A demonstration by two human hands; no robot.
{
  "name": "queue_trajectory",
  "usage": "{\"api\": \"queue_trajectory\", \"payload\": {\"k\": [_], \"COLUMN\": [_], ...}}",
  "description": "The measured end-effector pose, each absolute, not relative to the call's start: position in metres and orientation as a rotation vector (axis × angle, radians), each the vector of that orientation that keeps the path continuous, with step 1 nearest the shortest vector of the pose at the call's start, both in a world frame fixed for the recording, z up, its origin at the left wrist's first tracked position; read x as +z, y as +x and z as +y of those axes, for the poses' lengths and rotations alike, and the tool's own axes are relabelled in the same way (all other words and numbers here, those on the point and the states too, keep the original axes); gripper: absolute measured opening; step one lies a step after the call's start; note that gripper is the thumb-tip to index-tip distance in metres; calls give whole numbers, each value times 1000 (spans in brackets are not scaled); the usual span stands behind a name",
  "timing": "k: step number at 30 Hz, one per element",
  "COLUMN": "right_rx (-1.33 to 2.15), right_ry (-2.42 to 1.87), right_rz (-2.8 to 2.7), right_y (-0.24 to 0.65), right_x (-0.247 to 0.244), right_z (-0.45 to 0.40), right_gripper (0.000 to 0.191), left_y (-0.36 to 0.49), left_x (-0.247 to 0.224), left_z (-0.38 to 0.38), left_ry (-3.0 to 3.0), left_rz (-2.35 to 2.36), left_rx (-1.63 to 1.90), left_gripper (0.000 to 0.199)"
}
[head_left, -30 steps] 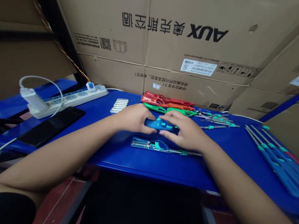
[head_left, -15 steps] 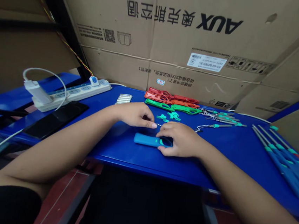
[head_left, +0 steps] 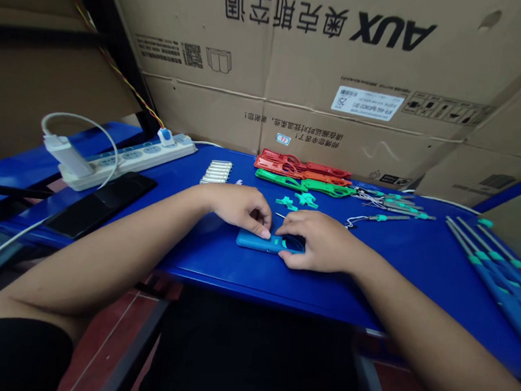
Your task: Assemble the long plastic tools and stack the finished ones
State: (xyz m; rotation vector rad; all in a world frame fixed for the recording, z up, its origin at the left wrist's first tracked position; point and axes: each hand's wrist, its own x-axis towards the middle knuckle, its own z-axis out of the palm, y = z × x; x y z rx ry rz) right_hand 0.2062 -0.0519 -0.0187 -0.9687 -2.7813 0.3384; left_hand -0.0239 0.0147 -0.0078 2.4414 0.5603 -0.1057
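Note:
A blue plastic handle (head_left: 256,242), hollow with an oval opening near its right end, lies flat before me. My right hand (head_left: 318,241) is closed round its right end, thumb at the near edge and fingers at the far side. My left hand (head_left: 243,209) has curled fingers, with thumb and forefinger tips at the handle's upper edge; whatever is between them is hidden. A thin pale rod (head_left: 280,215) shows just beyond my right fingertips; its other end is hidden. Small teal plastic pieces (head_left: 306,200) lie behind the hands.
Red shells (head_left: 282,159) and a green shell (head_left: 325,188) lie near the cardboard box (head_left: 301,58). Metal rods with wires (head_left: 390,218) are behind right; blue handles with rods (head_left: 496,280) lie far right. Pale cylinders (head_left: 217,172), a power strip (head_left: 130,155) and a phone (head_left: 103,202) are left.
My left fingertips have moved down from the thin rod onto the blue handle's edge. My right hand stays round the handle's right end. The view has shifted slightly.

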Motion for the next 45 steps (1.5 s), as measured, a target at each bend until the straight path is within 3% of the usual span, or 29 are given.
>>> {"api": "queue_trajectory", "payload": {"k": [19, 23, 29, 33, 45], "right_rx": [524, 574, 723, 538, -283], "right_ry": [-1068, -1191, -1332, -1337, -1224], "right_rz": [-2723, -2751, -2948, -2978, -2767], "right_y": [225, 256, 270, 265, 259], "right_x": [-2, 11, 7, 7, 4], "right_z": [-48, -40, -47, -56, -49], "right_gripper": [33, 26, 18, 7, 22], "left_y": [-18, -21, 0, 14, 12], "left_x": [-5, -8, -18, -23, -22], "left_z": [4, 7, -12, -29, -37], "left_ry": [2377, 2365, 2515, 2639, 2758], "left_rz": [637, 610, 740, 800, 1045], "left_rx": [-212, -182, 110, 150, 252], "left_gripper": [23, 27, 50, 44, 40]}}
